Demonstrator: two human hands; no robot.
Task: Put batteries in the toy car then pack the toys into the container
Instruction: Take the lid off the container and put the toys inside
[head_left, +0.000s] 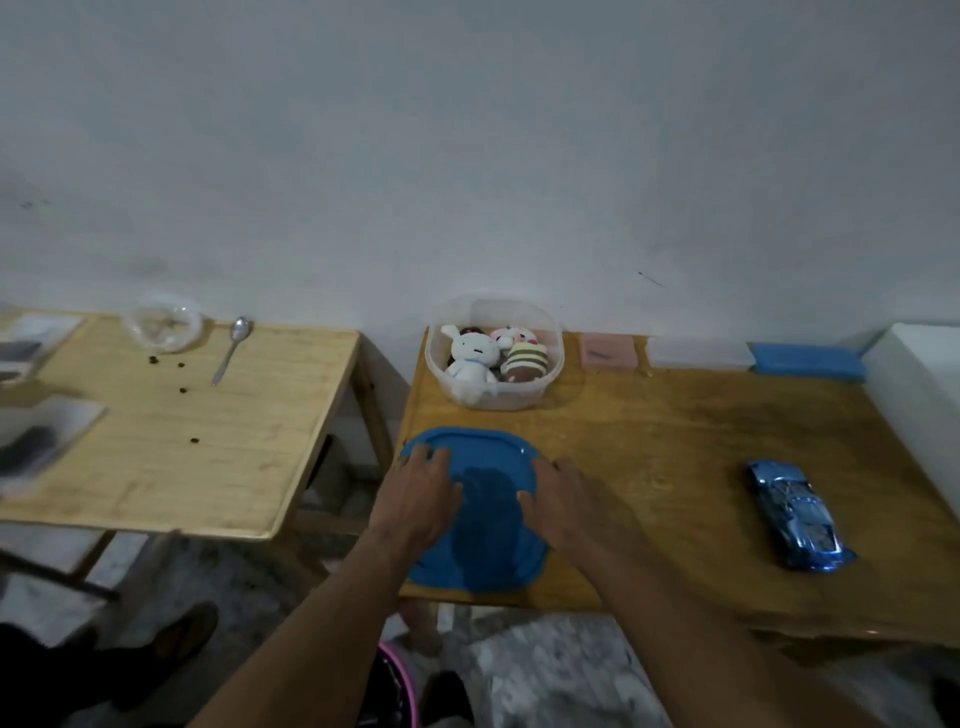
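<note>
A blue lid (483, 499) lies flat on the wooden table (675, 467) near its front left corner. My left hand (421, 499) rests on the lid's left side with fingers spread and fairly straight. My right hand (563, 501) lies on the lid's right edge, fingers extended. Behind the lid stands a clear plastic container (550, 384) holding a white plush rabbit (470, 358), a striped plush (527, 361) and other small toys. A shiny blue toy car (795, 514) sits alone on the table's right part, apart from both hands.
Pink (608, 352), white (698, 353) and blue (808, 361) flat boxes line the wall behind. A second, paler table (208, 441) stands to the left with a spoon (231, 353), a clear bowl (163, 327) and crumbs. A white block (919, 395) borders the right edge.
</note>
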